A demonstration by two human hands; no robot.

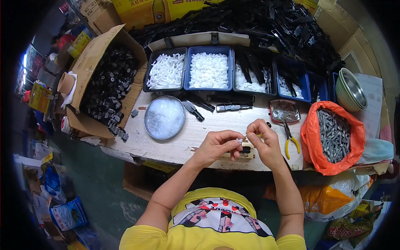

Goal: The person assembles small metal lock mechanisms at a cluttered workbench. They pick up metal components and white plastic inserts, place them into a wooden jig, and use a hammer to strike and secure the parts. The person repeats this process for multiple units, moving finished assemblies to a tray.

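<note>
Within left grip (215, 146), small white piece (239, 141)

Printing marks a yellow carton (137, 13) (cropped above) — and a brown box (98, 13).

We observe even, moderately bright light across the table (191, 141), with the white parts (209, 71) in the tray at upper centre reading brightest. Glare breaks up the clear film on the round dish (166, 112) left of centre; we note highlights on the metal bowl (359, 89) at right. Bright lamp strips (24, 61) show at upper left. The floor (100, 175) at lower left is dim. Fisheye distortion bends the table edge; the corners fall to black. Detail on the small white piece (239, 141) near centre is unresolved.
</note>
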